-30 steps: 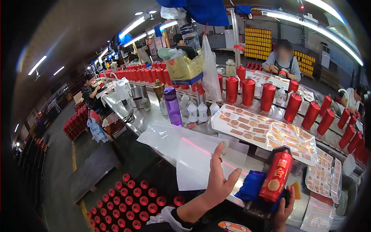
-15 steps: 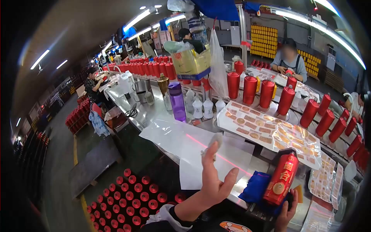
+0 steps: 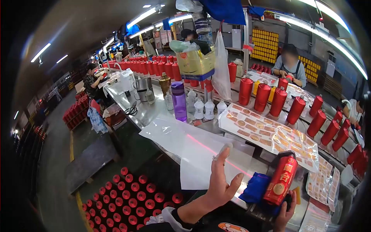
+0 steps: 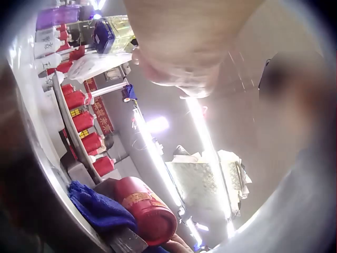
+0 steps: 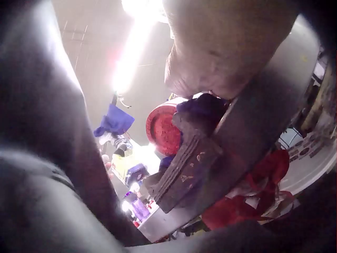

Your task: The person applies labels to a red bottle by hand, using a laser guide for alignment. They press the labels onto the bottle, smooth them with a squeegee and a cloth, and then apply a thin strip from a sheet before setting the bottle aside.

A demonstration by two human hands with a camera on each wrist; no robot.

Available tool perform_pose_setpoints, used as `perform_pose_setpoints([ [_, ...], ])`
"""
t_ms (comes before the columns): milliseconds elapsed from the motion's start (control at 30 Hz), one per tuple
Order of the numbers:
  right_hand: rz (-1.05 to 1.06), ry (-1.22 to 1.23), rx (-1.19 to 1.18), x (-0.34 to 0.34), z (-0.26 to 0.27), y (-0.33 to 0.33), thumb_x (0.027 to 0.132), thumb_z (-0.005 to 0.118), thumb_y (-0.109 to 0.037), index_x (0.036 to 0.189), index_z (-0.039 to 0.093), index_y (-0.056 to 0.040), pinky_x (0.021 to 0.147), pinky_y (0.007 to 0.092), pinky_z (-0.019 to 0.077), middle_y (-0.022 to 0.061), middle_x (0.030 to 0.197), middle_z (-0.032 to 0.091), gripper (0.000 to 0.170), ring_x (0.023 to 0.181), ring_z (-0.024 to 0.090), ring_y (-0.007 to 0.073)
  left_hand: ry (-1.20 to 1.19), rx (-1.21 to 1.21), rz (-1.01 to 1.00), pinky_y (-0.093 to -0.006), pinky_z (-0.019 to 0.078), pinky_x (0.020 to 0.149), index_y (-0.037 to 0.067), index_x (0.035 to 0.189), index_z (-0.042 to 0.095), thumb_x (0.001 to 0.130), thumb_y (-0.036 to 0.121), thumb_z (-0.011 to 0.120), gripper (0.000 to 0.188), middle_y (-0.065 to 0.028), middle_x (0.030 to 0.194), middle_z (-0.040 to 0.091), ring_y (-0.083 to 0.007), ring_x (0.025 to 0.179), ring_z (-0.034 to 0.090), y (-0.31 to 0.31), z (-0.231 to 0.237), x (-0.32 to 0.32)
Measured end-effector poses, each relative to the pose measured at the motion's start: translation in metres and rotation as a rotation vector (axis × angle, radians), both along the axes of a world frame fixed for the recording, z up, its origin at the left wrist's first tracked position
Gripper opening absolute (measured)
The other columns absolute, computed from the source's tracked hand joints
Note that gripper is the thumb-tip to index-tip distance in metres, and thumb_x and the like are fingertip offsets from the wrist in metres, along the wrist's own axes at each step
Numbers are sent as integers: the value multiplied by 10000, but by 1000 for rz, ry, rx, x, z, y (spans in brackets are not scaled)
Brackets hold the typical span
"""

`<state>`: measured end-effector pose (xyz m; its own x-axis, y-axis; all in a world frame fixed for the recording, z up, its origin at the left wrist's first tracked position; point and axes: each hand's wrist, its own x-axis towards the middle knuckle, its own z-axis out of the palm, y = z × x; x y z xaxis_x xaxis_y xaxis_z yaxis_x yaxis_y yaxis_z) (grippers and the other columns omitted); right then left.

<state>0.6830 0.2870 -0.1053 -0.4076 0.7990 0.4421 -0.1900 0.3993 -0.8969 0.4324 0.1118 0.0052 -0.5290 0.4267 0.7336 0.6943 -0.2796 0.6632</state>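
A red bottle (image 3: 281, 179) with gold characters and a round gold label lies tilted in a dark cradle at the table's front edge. My right hand (image 3: 285, 215) is beside its base, fingers extended upward and touching its lower right side; the right wrist view shows the bottle's round base (image 5: 164, 130) near that hand. A blue cloth (image 3: 256, 187) lies bunched left of the bottle. My left hand (image 3: 221, 179) is raised over the table, holding nothing, with fingers straight, thumb spread and a white covering on a fingertip. Beneath it lie translucent white sheets (image 3: 195, 170).
A sheet of gold labels (image 3: 247, 125) lies behind the bottle, more label sheets (image 3: 320, 183) to its right. Red bottles (image 3: 278, 102) line a conveyor beyond. A purple water bottle (image 3: 179, 102) stands by small white bottles (image 3: 209, 110). Several red-capped bottles (image 3: 132, 203) stand below left.
The view shifts slightly. Red bottles on the conveyor have moved to the right past the label sheet. Both hands and the bottle in the cradle keep nearly the same places.
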Motion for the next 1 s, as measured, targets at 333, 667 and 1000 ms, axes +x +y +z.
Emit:
perform_pose_setpoints([
  [333, -35, -37, 58, -1, -2, 1, 940, 460, -18, 1461, 326, 41, 1143, 367, 243, 177, 1431, 442, 541, 1352, 388, 247, 17, -30, 18, -427, 188, 1144, -78, 1461, 148, 893, 94, 604, 749, -254, 1477, 269, -333, 1370, 297, -11, -4, 7],
  [667, -48, -30, 52, 0, -7, 4, 929, 470, -5, 1456, 335, 43, 1142, 370, 244, 176, 1420, 453, 546, 1343, 399, 248, -18, -49, 6, -425, 222, 1127, -76, 1469, 143, 894, 116, 611, 766, -246, 1470, 277, -330, 1362, 306, -4, -10, 4],
  [1000, -6, -36, 19, 0, -10, 5, 970, 457, 3, 1464, 317, 33, 1096, 359, 338, 165, 1432, 456, 514, 1302, 454, 248, 31, 32, 142, -439, 222, 1132, -96, 1488, 76, 882, 84, 599, 820, -248, 1483, 267, -326, 1361, 330, -16, 22, -31],
])
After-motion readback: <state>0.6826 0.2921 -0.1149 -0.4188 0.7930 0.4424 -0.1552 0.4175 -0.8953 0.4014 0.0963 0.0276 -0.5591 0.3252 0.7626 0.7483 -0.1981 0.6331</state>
